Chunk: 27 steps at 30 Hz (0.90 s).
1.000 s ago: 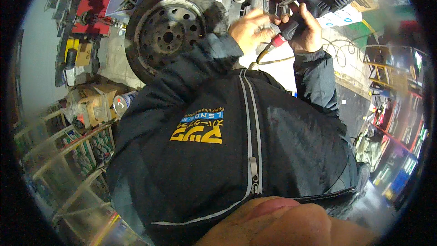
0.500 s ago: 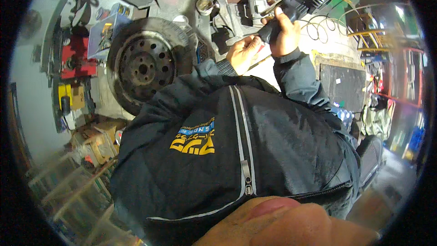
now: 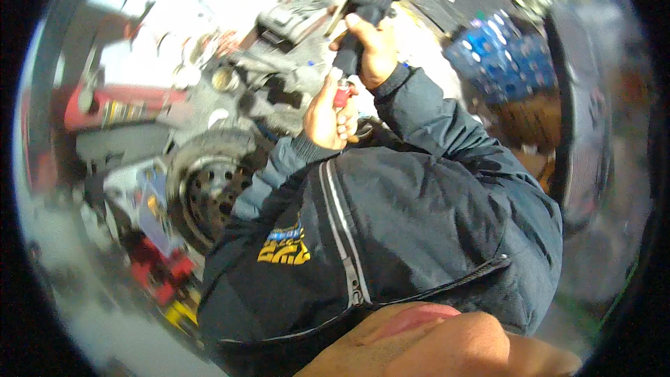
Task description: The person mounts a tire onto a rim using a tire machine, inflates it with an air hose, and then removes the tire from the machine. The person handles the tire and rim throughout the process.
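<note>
My right hand (image 3: 377,50) is wrapped round the grip of a black hand tool (image 3: 368,4), which has a lever along its side and a ribbed black head at its far end. Close below, my left hand (image 3: 326,120) is closed on a small red fitting (image 3: 341,96) with a shiny metal end. That metal end sits at the butt of the tool's grip; whether it is joined there I cannot tell. Both hands are held out in front of my dark jacket (image 3: 419,216), above the floor.
Left of my left arm a tyre on a steel wheel (image 3: 209,185) lies beside a pale tub of small parts (image 3: 157,209). Farther off are a grey motor-like machine (image 3: 293,19) and a can (image 3: 225,79). Blue-tinted bottles (image 3: 502,59) and a dark padded seat (image 3: 583,119) are to the right.
The view has swung to the right, so the bottles and seat show more fully. The tool now points more directly away from me, and the red fitting in my left hand is plainer to see.
</note>
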Motion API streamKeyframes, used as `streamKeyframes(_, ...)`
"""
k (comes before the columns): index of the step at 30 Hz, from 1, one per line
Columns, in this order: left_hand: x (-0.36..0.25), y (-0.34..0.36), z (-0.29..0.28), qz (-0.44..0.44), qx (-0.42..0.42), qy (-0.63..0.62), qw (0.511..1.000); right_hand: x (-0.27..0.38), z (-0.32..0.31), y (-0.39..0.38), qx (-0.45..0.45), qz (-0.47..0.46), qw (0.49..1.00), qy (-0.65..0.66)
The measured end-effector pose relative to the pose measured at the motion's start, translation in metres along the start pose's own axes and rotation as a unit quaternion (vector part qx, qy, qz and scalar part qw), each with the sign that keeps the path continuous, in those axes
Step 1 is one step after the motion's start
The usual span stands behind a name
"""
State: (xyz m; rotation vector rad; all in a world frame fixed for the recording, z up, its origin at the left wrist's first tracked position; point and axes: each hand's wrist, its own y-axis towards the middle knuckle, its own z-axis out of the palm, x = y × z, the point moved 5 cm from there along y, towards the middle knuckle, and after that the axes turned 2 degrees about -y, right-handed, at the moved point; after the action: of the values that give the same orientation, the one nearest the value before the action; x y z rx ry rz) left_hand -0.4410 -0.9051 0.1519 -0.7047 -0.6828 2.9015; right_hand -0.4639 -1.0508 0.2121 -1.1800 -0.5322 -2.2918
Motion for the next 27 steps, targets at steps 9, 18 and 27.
streamKeyframes(9,0.070,0.005,0.014,0.266,0.111,0.608,0.740,0.129,-0.112,-0.143,-0.129,-0.070,0.924,-0.352)
streamKeyframes(18,0.163,0.052,0.017,0.241,0.200,0.874,0.371,0.173,-0.178,-0.356,-0.311,0.029,0.830,-0.461)
streamKeyframes(27,0.217,0.154,-0.094,-0.024,0.072,0.926,0.369,0.188,-0.336,-0.581,-0.449,0.051,0.717,-0.530)
